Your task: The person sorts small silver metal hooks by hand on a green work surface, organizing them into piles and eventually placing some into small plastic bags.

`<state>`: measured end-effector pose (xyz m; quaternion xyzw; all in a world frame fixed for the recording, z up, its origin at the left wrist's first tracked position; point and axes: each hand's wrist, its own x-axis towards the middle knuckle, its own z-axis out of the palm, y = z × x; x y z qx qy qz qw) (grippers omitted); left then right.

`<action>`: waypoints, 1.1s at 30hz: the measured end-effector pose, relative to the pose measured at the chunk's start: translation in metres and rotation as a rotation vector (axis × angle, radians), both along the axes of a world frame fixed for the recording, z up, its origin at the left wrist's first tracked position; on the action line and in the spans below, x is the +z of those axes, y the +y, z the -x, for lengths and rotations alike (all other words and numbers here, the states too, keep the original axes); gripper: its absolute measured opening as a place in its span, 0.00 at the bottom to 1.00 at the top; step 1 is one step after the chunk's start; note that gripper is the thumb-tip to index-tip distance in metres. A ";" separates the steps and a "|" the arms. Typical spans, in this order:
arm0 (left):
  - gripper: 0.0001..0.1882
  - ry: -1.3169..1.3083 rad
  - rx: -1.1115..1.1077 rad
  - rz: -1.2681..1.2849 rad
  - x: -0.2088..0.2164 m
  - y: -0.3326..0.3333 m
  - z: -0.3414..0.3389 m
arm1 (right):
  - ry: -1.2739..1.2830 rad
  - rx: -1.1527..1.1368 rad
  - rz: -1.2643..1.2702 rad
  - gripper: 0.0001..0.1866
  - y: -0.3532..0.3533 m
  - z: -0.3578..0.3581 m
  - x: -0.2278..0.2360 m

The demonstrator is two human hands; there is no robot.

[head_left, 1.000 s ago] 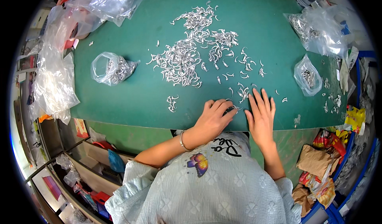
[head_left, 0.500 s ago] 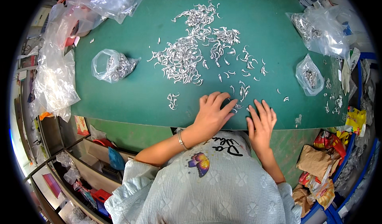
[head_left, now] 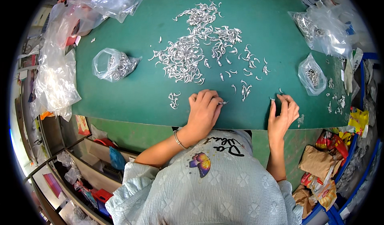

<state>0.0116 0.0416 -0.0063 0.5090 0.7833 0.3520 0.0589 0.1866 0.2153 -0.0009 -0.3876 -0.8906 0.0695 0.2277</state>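
Here, left hand (head_left: 205,111): fingers curled low over the worktop (head_left: 136,101), thumb and forefinger pinching a thin silver piece (head_left: 224,103) whose end pokes out to their right; a fingertip grip seems to suit something so slight. Whether more lie under the palm, I cannot tell.
Right hand (head_left: 283,117): half open, thumb and forefinger parted. A bright sliver (head_left: 272,99) sits at the thumb tip, held or merely touching, too small to say; a lone curved piece (head_left: 281,91) lies just beyond the forefinger.
Main pile (head_left: 182,61): beyond the left hand and a little to its left, apart from the fingers, spread out and tangled, probably so that single pieces can be got at.
Small clump (head_left: 173,100): near the left hand, on its left, away from the pile, perhaps to keep those few from mixing in.
Strays (head_left: 245,91): beyond the hands and between them, spaced loosely, which likely makes each one easier to pick out.
Left bag (head_left: 100,71): clear, part filled, well to the left of the left hand; its mouth gapes, presumably for easy access.
Right bag (head_left: 316,88): beyond the right hand and to its right, silver pieces inside, apparently placed on that hand's side for convenience.
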 end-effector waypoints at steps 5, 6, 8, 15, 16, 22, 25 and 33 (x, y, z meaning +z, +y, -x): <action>0.13 -0.041 0.047 -0.041 0.000 -0.004 0.005 | 0.069 0.330 0.154 0.15 -0.019 0.037 0.013; 0.13 -0.039 0.051 -0.047 0.000 -0.004 0.006 | 0.021 0.369 0.137 0.14 -0.020 0.041 0.013; 0.13 -0.040 0.086 -0.051 0.002 -0.006 0.009 | 0.052 0.335 0.147 0.12 -0.016 0.037 0.005; 0.12 -0.027 0.141 -0.057 0.002 -0.010 0.016 | 0.086 0.226 0.112 0.10 -0.012 0.028 0.003; 0.13 -0.020 0.146 -0.041 0.003 -0.010 0.016 | 0.098 0.202 0.106 0.10 -0.016 0.033 0.005; 0.14 0.000 0.118 -0.031 0.006 -0.009 0.018 | 0.049 0.295 0.128 0.09 -0.033 0.046 0.006; 0.15 -0.011 0.119 0.004 0.003 -0.015 0.020 | 0.028 0.303 0.154 0.08 -0.031 0.034 0.006; 0.19 0.011 -0.071 0.027 0.012 0.002 0.006 | 0.054 0.361 0.233 0.07 -0.028 0.035 0.007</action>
